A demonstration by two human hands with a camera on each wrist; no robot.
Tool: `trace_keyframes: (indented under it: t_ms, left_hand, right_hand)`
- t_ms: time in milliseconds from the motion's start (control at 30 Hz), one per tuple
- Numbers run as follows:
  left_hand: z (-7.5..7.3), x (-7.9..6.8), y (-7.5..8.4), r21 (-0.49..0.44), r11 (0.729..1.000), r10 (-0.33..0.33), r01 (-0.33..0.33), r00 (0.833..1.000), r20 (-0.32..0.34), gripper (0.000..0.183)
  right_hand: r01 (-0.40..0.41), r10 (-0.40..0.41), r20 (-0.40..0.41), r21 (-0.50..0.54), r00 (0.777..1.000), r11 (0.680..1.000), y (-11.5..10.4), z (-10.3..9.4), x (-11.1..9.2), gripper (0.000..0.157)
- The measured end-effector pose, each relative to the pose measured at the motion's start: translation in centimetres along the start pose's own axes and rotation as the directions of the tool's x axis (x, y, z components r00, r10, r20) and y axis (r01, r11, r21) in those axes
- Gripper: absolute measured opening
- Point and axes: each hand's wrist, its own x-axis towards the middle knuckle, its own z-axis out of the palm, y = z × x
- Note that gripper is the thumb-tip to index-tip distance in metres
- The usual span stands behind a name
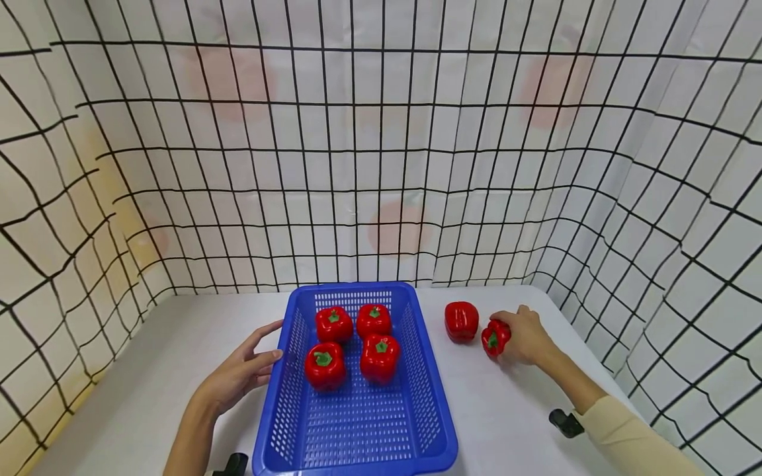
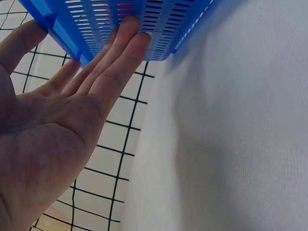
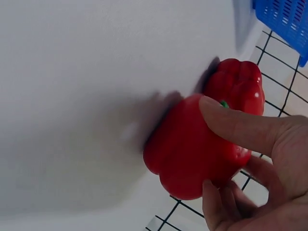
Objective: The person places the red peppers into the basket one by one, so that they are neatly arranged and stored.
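Black mesh netting (image 1: 383, 50) encloses the far, left and right sides of a white table (image 1: 488, 410). Near the middle of the table stands the one container, a blue perforated basket (image 1: 357, 430). It holds four red peppers, all in its far half with green stems up: a far-left pepper (image 1: 334, 325), a far-right pepper (image 1: 374, 322), a near-left pepper (image 1: 325, 367) and a near-right pepper (image 1: 380, 360); its near half is bare. The left hand (image 1: 241, 373) has its fingers extended, tips against the basket's outer left wall, gripping nothing. The right hand (image 1: 525, 337), right of the basket, has thumb and fingers closed about the held pepper (image 3: 187, 149), which is tilted, its stem showing to the head view; whether it is off the table cannot be determined. Just left of it and slightly farther lies a loose pepper (image 1: 461, 322), no stem visible in the head view. Step in hand, in this inspector's judgement: picking up the held pepper. The next move would call for a firm pinch and a lift clear of the loose pepper and, if bound for the basket, over its right rim.
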Motion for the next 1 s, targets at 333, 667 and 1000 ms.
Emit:
trace_keyframes:
  t_ms: [333, 667, 1000]
  left_hand:
    - [-0.1, -0.1, 0.0, 0.001, 1.0, 0.008, -0.008, 1.0, 0.004, 0.076]
    - [0.0, 0.1, 0.0, 0.016, 1.0, 0.006, -0.005, 1.0, -0.012, 0.078]
    - [0.0, 0.0, -0.1, 0.001, 1.0, 0.002, -0.002, 1.0, -0.008, 0.078]
  right_hand:
    - [-0.11, 0.111, -0.04, 0.029, 0.993, 0.994, 0.3, -0.3, -0.3, 0.078]
    - [-0.118, 0.121, -0.009, 0.147, 0.993, 0.982, 0.0, -0.7, -0.9, 0.082]
    - [-0.114, 0.116, 0.001, 0.189, 0.993, 0.975, -1.7, -1.9, -1.2, 0.089]
